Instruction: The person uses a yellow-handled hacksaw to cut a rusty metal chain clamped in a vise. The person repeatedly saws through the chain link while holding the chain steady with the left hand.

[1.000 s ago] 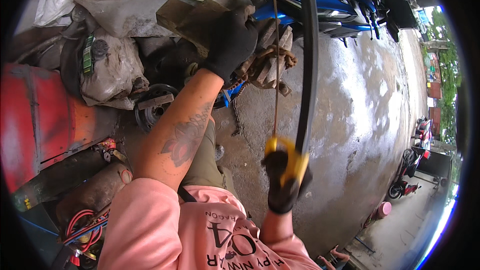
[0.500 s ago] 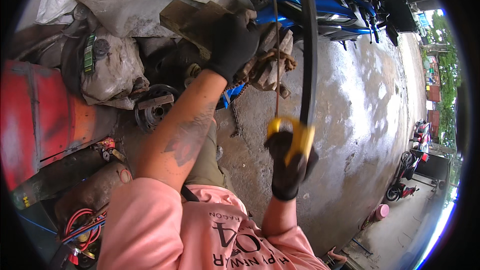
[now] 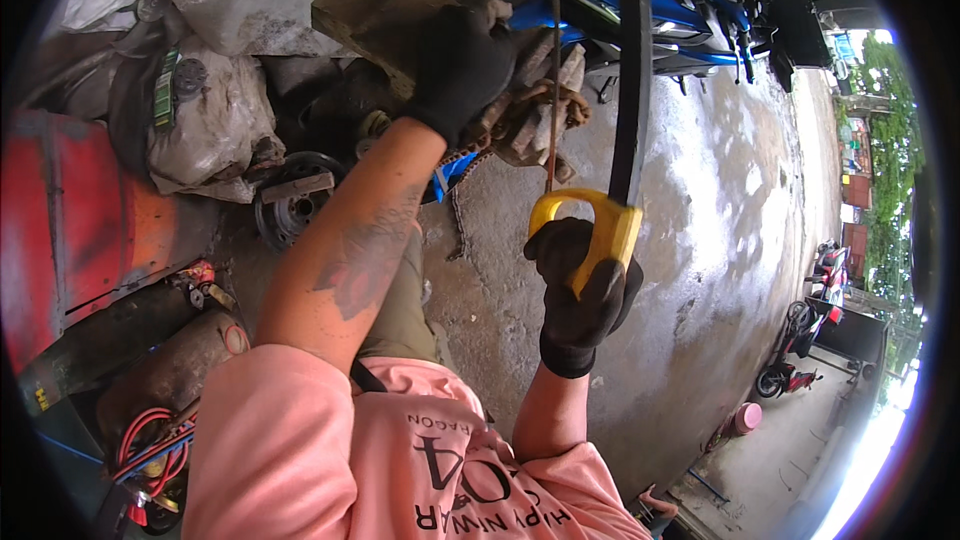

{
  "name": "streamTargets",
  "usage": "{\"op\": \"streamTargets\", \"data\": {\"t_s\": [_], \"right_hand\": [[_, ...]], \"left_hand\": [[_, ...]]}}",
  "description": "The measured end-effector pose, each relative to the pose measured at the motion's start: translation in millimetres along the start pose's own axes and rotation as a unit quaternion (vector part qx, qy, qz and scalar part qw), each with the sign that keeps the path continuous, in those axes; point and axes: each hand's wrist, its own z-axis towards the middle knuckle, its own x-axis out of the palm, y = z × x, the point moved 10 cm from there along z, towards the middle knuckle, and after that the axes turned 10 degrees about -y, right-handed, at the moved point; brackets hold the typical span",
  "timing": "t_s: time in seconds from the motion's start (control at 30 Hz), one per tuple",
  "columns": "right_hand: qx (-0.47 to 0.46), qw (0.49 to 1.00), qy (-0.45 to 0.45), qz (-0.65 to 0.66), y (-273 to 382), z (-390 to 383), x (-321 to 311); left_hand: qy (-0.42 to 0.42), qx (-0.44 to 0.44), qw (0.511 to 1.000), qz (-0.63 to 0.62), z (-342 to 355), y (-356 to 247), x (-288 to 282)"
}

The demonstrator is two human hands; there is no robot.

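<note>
My right hand (image 3: 582, 285), in a black glove, is closed round the yellow handle of a hacksaw (image 3: 612, 238). Its black frame stretches away from me, and the thin rusty blade runs alongside to the left. The blade passes over a chain-wrapped bundle of rough wooden pieces (image 3: 535, 135); whether it cuts into anything I cannot make out. My gloved left hand (image 3: 465, 70) is closed over a wooden block (image 3: 370, 28) beside that bundle. Its fingertips are partly hidden. A rusty chain (image 3: 572, 108) wraps the pieces.
A blue motorcycle (image 3: 665, 5) stands beyond the saw. To the left are dusty sacks (image 3: 215, 120), a wheel rim (image 3: 290, 210), a red metal body (image 3: 70, 230) and coiled red hoses (image 3: 150, 440). Concrete floor (image 3: 700, 240) extends right towards parked motorbikes (image 3: 800, 335).
My right hand and the hacksaw have moved forward, away from me. My left hand stays on the wooden block. The whole view has shifted slightly.
</note>
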Motion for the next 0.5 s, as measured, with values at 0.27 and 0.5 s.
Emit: {"op": "streamTargets", "data": {"t_s": [0.27, 0.5], "right_hand": [[0.000, 1.000, 0.022, -0.002, 3, -4, -1], [-0.012, 1.000, -0.004, -0.007, -20, -13, 0]], "left_hand": [[-0.048, 0.036, 0.998, 0.037, -6, -7, -6], [-0.044, 0.016, 0.999, -0.024, 0, 11, 5]]}}
